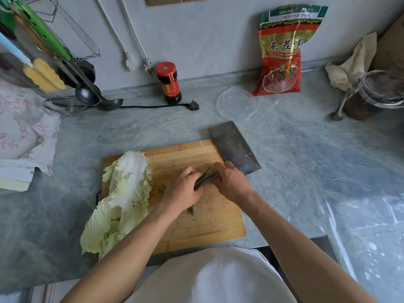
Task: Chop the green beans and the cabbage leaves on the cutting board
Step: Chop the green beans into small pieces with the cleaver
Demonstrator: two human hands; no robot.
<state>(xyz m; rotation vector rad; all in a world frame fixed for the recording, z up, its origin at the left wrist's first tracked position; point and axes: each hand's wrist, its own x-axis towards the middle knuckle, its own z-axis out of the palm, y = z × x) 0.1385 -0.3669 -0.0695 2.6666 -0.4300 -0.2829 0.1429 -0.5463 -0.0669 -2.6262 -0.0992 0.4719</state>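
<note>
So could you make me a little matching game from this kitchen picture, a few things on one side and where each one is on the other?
Things:
1. cleaver
2. cabbage leaves
3. green beans
4. sauce jar

Places:
A. standing by the back wall
B. lying over the left edge of the cutting board
C. between the left hand and right hand
D. resting at the board's far right corner, unheld

Pairs: 1-D, 2-B, 3-C, 4-A
</note>
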